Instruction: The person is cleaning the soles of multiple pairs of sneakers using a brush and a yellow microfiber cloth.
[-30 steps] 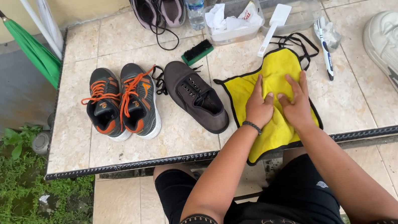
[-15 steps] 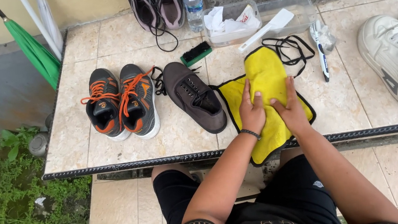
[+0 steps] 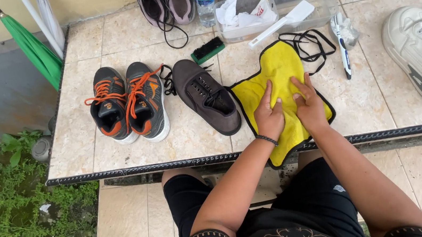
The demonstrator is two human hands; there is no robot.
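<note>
Yellow microfibre cloth (image 3: 280,80) lies spread on the tiled bench (image 3: 192,137), near edge drooping over the front; left hand (image 3: 269,117) and right hand (image 3: 308,105) rest flat on it, fingers extended, gripping nothing. Judged progress: cloth laid out and being smoothed, while the grey shoe (image 3: 205,95) just beside it (laces out, black laces (image 3: 309,45) lying apart) and the orange-laced sneakers (image 3: 126,103) sit untouched.
</note>
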